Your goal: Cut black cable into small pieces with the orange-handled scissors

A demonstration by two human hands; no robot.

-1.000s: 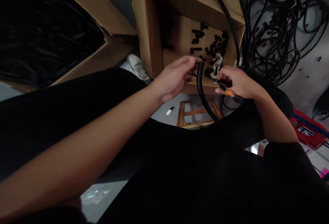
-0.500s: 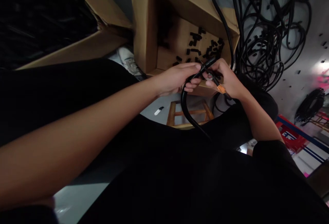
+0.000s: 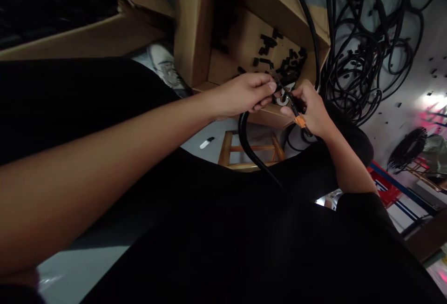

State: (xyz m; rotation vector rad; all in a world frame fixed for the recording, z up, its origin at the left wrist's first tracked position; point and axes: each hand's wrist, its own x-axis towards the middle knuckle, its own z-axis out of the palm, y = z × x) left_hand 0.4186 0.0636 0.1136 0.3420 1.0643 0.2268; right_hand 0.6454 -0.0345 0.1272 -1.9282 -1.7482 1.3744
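My left hand (image 3: 249,93) is closed round a black corrugated tube (image 3: 247,138), which hangs below the fingers and curves down across my lap. Its upper end (image 3: 288,79) points up and right past my thumb, over the open box. In my right hand (image 3: 310,108) is a hand cutter with dark handles and orange tape (image 3: 299,121). The cutter's metal jaws lie against or right beside the tube near my left fingertips; whether they touch it I cannot tell. A pale curved part (image 3: 282,99) shows below the jaws.
A cardboard box (image 3: 193,29) in front of me holds short black tube pieces (image 3: 268,41). Coiled black tubing (image 3: 356,62) lies on the floor at right, with scattered pieces about it. Another box (image 3: 87,38) stands at left. A wooden stool frame (image 3: 226,148) is below my hands.
The cutter's jaws have swung up beside the tube and show more clearly now. My left hand has turned over the tube, whose end sits lower. The whole view has shifted slightly.
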